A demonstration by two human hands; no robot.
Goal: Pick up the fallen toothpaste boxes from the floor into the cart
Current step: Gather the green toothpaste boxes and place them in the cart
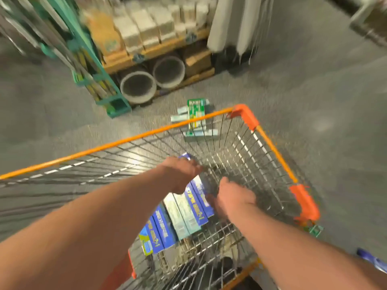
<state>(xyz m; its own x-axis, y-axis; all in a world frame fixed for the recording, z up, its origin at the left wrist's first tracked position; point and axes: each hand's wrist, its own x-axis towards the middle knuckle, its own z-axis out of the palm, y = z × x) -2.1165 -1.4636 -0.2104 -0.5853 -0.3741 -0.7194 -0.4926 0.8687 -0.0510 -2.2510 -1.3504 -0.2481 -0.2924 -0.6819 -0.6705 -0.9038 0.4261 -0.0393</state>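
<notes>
The wire cart (125,141) with an orange rim fills the lower middle of the blurred view. Several blue and pale teal toothpaste boxes (180,218) lie side by side on its bottom. My left hand (181,174) reaches into the cart and closes over a long blue toothpaste box (199,191), whose far end sticks out past the knuckles. My right hand (232,198) is low in the cart just right of that row, thumb against the blue box; blur hides its grip. On the floor beyond the cart's far edge lie several green and teal toothpaste boxes (195,114).
A wooden pallet rack (159,51) with sacks and two wide grey pipes (138,86) stands behind the floor pile. A teal metal rack (98,80) is to its left. A blue item (370,260) lies on the grey floor at the lower right.
</notes>
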